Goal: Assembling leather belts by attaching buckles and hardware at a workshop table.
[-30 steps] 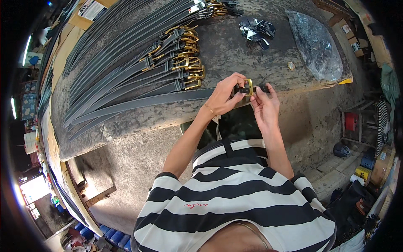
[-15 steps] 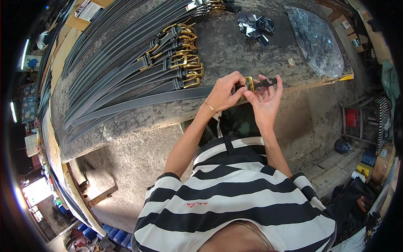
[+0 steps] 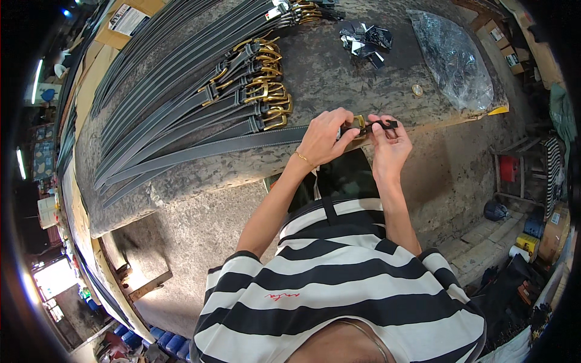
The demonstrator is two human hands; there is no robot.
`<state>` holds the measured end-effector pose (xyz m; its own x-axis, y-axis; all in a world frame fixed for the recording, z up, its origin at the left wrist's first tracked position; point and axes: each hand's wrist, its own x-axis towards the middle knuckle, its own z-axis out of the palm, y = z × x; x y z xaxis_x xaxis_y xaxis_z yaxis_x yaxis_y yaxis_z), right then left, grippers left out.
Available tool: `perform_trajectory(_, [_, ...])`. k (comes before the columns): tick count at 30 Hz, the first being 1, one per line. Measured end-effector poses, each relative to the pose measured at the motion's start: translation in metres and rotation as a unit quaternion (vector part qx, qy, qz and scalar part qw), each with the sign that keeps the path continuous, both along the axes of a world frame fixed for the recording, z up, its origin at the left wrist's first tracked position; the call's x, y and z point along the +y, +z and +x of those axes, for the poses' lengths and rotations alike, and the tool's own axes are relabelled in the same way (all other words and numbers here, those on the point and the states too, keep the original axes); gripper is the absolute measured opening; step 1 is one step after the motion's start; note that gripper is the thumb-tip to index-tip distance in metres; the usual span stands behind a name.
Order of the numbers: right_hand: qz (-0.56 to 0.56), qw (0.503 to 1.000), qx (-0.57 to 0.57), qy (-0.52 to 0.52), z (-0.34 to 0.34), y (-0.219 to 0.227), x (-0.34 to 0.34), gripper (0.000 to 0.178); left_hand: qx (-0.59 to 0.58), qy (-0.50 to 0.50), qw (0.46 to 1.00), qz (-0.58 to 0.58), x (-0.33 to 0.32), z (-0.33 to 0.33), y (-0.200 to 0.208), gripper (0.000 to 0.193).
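Near the table's front edge, my left hand [image 3: 327,137] pinches a dark leather belt [image 3: 242,141] close to its buckle end. The belt's strap runs off to the left across the table. Its gold buckle [image 3: 359,123] stands between my two hands. My right hand [image 3: 390,148] closes thumb and fingers on a short black strap end [image 3: 385,125] just right of the buckle. How that piece joins the belt is partly hidden by my fingers. To the left, many dark belts [image 3: 181,100] lie side by side with their gold buckles [image 3: 269,91] toward the middle.
A pile of small black and white tags [image 3: 367,41] lies at the back of the table [image 3: 327,78]. Right of it are a clear plastic bag [image 3: 451,60] and a small round disc [image 3: 417,90]. A wooden stool [image 3: 514,175] stands on the floor at right.
My right hand has turned and its fingers, spread earlier, are now drawn in on the black strap end. The buckle has shifted and tilted slightly between my hands.
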<state>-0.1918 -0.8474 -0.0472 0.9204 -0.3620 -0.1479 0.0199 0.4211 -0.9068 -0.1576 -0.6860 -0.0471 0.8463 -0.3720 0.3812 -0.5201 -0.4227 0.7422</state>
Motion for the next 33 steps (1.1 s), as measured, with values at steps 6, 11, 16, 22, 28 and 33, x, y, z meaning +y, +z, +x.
perform_trajectory(6, [-0.047,0.999,-0.003,-0.019,0.009,-0.010,-0.002,0.021,-0.036,0.026,0.999,0.012,-0.007,0.002,0.002,0.034])
perform_trajectory(11, [-0.066,0.997,0.008,-0.025,0.010,-0.001,0.000,0.023,-0.057,0.030,0.996,0.063,-0.007,0.005,0.000,0.033])
perform_trajectory(16, [-0.172,0.980,0.100,0.021,0.009,0.005,-0.027,0.023,-0.085,0.040,0.993,0.074,-0.008,0.004,-0.001,0.032])
perform_trajectory(22, [-0.201,0.973,0.111,0.030,0.018,0.004,-0.024,0.025,-0.127,0.094,0.987,0.009,-0.011,-0.004,0.009,0.028])
perform_trajectory(28, [-0.601,0.796,0.051,0.048,0.025,0.013,-0.038,0.047,-0.175,0.184,0.959,-0.129,0.013,-0.007,0.003,0.020])
perform_trajectory(33, [-0.564,0.821,-0.019,0.087,0.015,0.007,-0.063,0.043,-0.121,0.258,0.955,-0.084,0.046,-0.024,0.006,0.016])
